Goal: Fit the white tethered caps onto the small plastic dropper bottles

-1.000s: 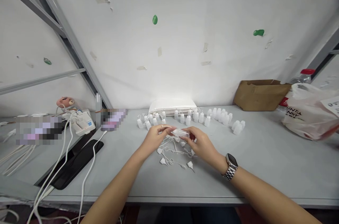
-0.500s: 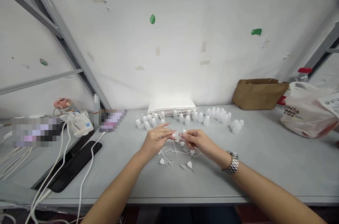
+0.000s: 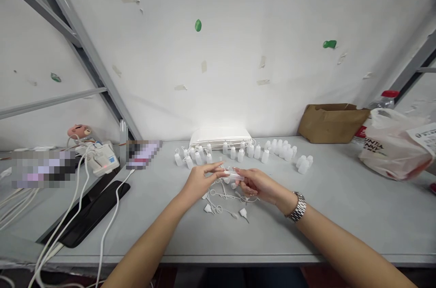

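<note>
Both my hands meet over the middle of the table on a small translucent squeeze bottle (image 3: pixel 234 174), tilted nearly onto its side. My left hand (image 3: pixel 201 181) pinches its cap end, while the fingers of my right hand (image 3: pixel 256 184) close on its other end. Just below them lie several loose white caps with needle tips (image 3: pixel 244 213) and looped straps (image 3: pixel 219 209). Behind my hands, several capped bottles (image 3: pixel 240 156) stand upright in loose rows. To their right is a group of uncapped bottles (image 3: pixel 285 149).
A white box-like lamp (image 3: pixel 220 135) rests against the wall. On the right are a brown paper box (image 3: pixel 332 124) and a white plastic bag (image 3: pixel 391 151). Phones, a power strip (image 3: pixel 104 159), white cables (image 3: pixel 111 224) and a black case (image 3: pixel 97 213) occupy the left side.
The bottle has swung so its body now points right and shows more between my hands. My right hand has turned slightly, its lower fingers loosening. The standing bottles have stayed put.
</note>
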`<move>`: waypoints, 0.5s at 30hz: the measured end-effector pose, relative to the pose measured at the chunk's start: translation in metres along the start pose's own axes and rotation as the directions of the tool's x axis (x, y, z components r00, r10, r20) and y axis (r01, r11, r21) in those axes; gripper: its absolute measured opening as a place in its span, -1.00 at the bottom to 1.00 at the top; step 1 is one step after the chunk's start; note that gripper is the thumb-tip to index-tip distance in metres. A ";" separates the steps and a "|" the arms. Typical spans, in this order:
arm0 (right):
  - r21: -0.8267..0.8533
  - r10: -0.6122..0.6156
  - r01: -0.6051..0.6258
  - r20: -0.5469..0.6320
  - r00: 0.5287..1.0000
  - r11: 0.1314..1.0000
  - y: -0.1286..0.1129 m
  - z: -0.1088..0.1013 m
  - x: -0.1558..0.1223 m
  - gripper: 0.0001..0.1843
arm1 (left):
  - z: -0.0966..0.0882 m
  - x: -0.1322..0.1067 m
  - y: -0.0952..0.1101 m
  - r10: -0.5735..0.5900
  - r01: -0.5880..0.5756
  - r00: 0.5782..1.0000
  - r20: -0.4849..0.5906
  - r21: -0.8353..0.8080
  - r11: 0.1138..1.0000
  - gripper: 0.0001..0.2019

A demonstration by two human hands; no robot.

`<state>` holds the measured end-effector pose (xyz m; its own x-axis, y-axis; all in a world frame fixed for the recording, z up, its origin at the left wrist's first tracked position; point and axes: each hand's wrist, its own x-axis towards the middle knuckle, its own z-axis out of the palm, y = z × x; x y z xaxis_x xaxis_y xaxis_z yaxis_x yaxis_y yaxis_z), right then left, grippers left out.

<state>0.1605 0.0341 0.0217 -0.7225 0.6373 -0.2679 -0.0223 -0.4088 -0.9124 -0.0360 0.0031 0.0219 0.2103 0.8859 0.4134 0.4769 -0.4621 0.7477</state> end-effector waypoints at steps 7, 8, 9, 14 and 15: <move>-0.241 -0.060 0.043 -0.065 0.996 0.970 0.003 0.007 -0.001 -0.56 | 0.005 0.005 0.013 -0.488 0.448 0.870 0.068 -0.523 0.725 -0.62; -0.249 -0.063 0.046 -0.062 0.996 0.967 0.003 0.008 -0.001 -0.56 | 0.006 0.005 0.012 -0.500 0.433 0.865 0.046 -0.570 0.698 -0.64; -0.256 -0.068 0.050 -0.062 0.996 0.965 0.003 0.008 -0.001 -0.55 | 0.007 0.005 0.011 -0.505 0.411 0.863 0.023 -0.613 0.675 -0.65; -0.246 -0.093 0.081 -0.037 0.995 0.966 0.001 0.009 -0.003 -0.55 | 0.007 0.005 0.007 -0.488 0.293 0.869 -0.086 -0.705 0.646 -0.61; -0.230 -0.106 0.096 -0.029 0.994 0.968 0.000 0.010 -0.004 -0.55 | 0.006 0.006 0.007 -0.481 0.283 0.871 -0.104 -0.695 0.662 -0.62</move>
<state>0.1565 0.0252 0.0259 -0.6959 0.6956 -0.1787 0.0680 -0.1839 -0.9806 -0.0265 0.0051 0.0262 -0.1347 0.9894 0.0542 -0.2178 -0.0829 0.9725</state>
